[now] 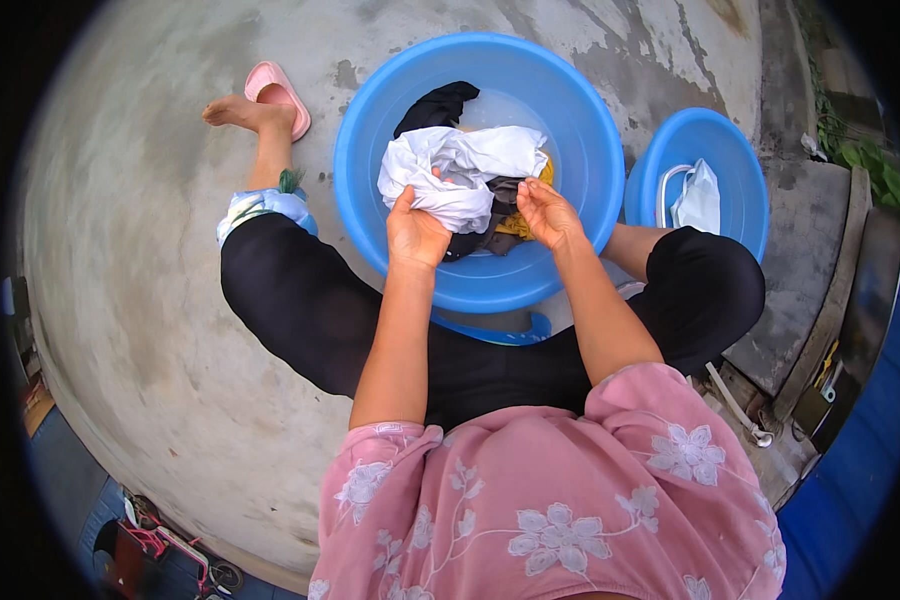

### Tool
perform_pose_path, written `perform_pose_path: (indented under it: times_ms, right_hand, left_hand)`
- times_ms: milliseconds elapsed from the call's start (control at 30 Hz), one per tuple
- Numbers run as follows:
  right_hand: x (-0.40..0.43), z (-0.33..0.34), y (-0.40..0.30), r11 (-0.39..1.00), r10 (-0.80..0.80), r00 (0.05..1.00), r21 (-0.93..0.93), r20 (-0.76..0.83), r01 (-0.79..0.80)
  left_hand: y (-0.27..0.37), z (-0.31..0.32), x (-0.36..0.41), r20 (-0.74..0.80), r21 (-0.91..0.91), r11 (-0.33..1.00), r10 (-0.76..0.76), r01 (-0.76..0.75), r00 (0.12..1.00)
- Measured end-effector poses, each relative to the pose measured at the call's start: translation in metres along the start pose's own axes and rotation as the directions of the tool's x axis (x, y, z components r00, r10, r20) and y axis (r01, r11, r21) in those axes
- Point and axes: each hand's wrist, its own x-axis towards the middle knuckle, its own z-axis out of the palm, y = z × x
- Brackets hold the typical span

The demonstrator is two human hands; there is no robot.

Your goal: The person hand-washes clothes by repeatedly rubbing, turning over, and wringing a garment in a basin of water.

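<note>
A large blue plastic basin (pixel 480 292) stands on the ground between my legs. Over it, my left hand (pixel 420 231) grips the near left part of a bunched white cloth (pixel 450 187), palm up, with some fingers hidden in the folds. My right hand (pixel 546 212) is by the cloth's right side, fingers bent and thumb near the fingertips; whether it pinches any fabric cannot be told. A black cloth (pixel 435 107) lies at the basin's far left. Dark brown cloth (pixel 502 196) and yellow cloth (pixel 516 226) lie partly under the white one.
A smaller blue basin (pixel 750 180) at the right holds a white plastic bag (pixel 697 199) and a white-rimmed item. A pink slipper (pixel 294 112) lies by my bare left foot. Beyond the small basin are a stone slab (pixel 810 270) and green leaves. A pink-framed bicycle (pixel 180 551) stands at lower left.
</note>
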Motion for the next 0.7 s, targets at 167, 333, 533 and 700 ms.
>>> perform_pose_path:
  times_ms: [167,333,533,700]
  right_hand:
    - [-0.034,0.047,-0.017,0.89,-0.001,0.975,-0.445,0.221,0.102]
    - [-0.066,0.098,-0.013,0.698,-0.1,0.931,-0.642,0.352,0.318]
    - [-0.116,0.068,0.059,-0.334,-0.16,0.53,-0.551,0.832,0.764]
    - [-0.117,0.057,0.054,-0.45,0.006,0.51,-0.453,0.86,0.769]
  left_hand:
    - [-0.012,0.002,-0.026,0.107,0.105,0.99,-0.106,0.095,0.989]
    - [-0.025,0.001,-0.045,0.275,0.136,0.981,-0.17,0.137,0.946]
    - [-0.024,0.005,-0.045,0.144,0.137,0.985,-0.124,0.105,0.982]
    - [-0.026,-0.017,-0.037,0.057,0.065,0.988,-0.144,0.14,0.988]
